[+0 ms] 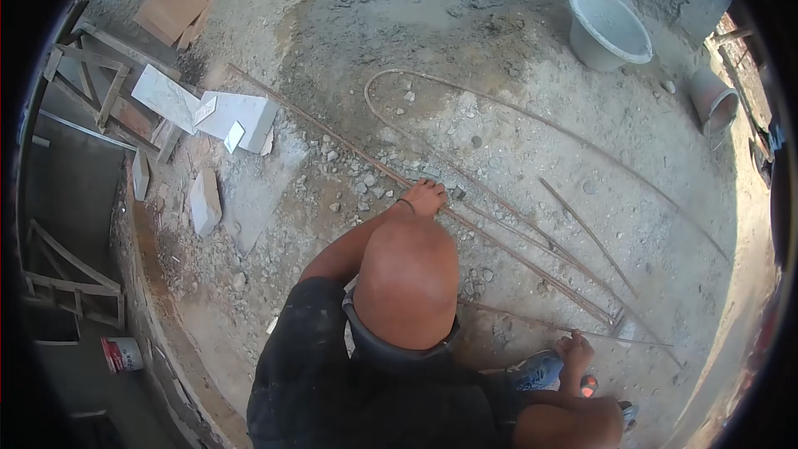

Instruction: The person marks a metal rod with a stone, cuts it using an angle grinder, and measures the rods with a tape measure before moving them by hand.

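Note:
My left hand (426, 197), with a dark band at the wrist, is closed around a long rusty steel rebar (320, 125) lying slantwise over the ground. Low on the right, the fingers of my right hand (575, 351) pinch a thinner rebar (519, 313), which runs out past them to the right. A bent rebar (532, 113) forms a long U-shaped loop beyond my hands. To its inside lies a short straight rebar (588, 237). Beside my right wrist is a small orange and black object (589, 386). My body hides part of the ground between my hands.
Wet grey concrete (416, 4) spreads at the top. Two grey basins (611, 32) and a tipped bucket (713, 101) stand at upper right. White slabs (237, 120), timber frames (104, 87) and loose stones (366, 179) are on the left. A paint bucket (122, 354) sits lower left.

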`<state>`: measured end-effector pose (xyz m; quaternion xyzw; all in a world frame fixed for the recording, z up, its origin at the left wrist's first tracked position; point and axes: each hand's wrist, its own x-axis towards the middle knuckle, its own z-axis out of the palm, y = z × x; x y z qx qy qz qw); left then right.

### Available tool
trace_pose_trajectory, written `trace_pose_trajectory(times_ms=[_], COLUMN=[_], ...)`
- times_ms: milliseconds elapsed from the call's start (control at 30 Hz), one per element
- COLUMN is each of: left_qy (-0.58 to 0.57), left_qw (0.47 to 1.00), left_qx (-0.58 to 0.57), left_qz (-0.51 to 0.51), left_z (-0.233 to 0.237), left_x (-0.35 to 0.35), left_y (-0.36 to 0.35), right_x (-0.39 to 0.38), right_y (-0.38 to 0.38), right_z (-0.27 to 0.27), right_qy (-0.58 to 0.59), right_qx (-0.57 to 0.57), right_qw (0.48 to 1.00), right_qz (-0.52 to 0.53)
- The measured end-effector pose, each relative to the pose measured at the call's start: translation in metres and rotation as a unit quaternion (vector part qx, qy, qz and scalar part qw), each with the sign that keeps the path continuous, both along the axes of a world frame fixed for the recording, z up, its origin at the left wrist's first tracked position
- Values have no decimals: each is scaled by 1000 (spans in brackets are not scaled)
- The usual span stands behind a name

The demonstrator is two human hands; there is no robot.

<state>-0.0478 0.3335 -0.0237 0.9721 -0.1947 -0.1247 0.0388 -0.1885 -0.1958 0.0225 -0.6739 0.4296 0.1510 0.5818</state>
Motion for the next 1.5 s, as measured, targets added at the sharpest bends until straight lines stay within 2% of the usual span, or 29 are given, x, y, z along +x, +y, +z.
trace_pose_trajectory(times_ms=[33, 67, 100, 133, 167, 200, 233, 300, 333, 367, 400, 467, 533, 567, 633, 667, 733, 833, 900, 967, 1133, 1233, 1333, 1367, 1433, 1467, 1500], left_qy=[-4, 43, 90, 84, 86, 86, 84, 98, 104, 127, 169, 177, 173, 177, 165, 167, 162, 161, 164, 144, 96, 84, -27, -29, -170, -172, -228], left_qw=[1000, 998, 991, 992, 990, 988, 987, 980, 980, 980, 973, 959, 958, 957, 956, 954, 954, 956, 958, 964, 969, 981, 984, 984, 970, 969, 954], left_qx=[2, -21, -42, -40, -56, -75, -100, -115, -113, -128, -142, -208, -210, -209, -223, -236, -231, -218, -213, -210, -188, -126, -107, -105, -30, -27, -3], left_qz=[0, -41, -85, -90, -92, -107, -89, -133, -130, -85, -71, -73, -95, -95, -91, -83, -99, -110, -103, -83, -131, -119, -140, -140, -172, -173, -197], left_z=[0, 1, 3, 3, 3, 5, 19, 25, 39, 41, 89, 124, 136, 146, 146, 143, 141, 151, 171, 201, 280, 344, 392, 408, 452, 472, 490], left_x=[7, 15, 22, 25, 29, 37, 42, 64, 73, 81, 87, 92, 98, 97, 96, 95, 96, 91, 86, 86, 88, 72, 62, 61, 53, 52, 51], left_y=[6, 11, 14, 18, 22, 20, 18, 17, 11, 8, -14, -36, -52, -64, -75, -78, -82, -82, -90, -102, -136, -157, -172, -177, -189, -195, -202], right_x=[6, 12, 16, 24, 34, 43, 58, 89, 109, 125, 138, 157, 177, 185, 195, 197, 188, 178, 178, 178, 183, 175, 166, 163, 160, 162, 162], right_y=[-3, -6, -8, 1, 12, 26, 43, 66, 73, 82, 95, 113, 122, 119, 120, 116, 106, 103, 100, 95, 71, 62, 59, 59, 58, 57, 56], right_z=[12, 24, 37, 54, 72, 88, 108, 152, 161, 160, 172, 161, 141, 147, 155, 146, 132, 139, 159, 168, 197, 220, 240, 250, 270, 277, 284], right_qy=[-4, 4, 12, -52, -187, -310, -321, -429, -466, -493, -455, -460, -377, -379, -266, -270, -404, -387, -389, -386, -435, -450, -527, -529, -562, -592, -596], right_qx=[2, -82, -165, -177, -253, -335, -307, -405, -366, -386, -416, -493, -456, -470, -326, -330, -278, -246, -250, -259, -279, -271, -267, -267, -244, -268, -268], right_qw=[1000, 987, 947, 945, 897, 826, 839, 693, 654, 591, 548, 457, 475, 469, 579, 575, 582, 619, 622, 624, 628, 642, 651, 650, 671, 651, 649], right_qz=[0, 141, 275, 270, 309, 331, 314, 414, 470, 509, 565, 580, 652, 644, 698, 698, 648, 638, 632, 628, 582, 558, 476, 475, 418, 392, 390])
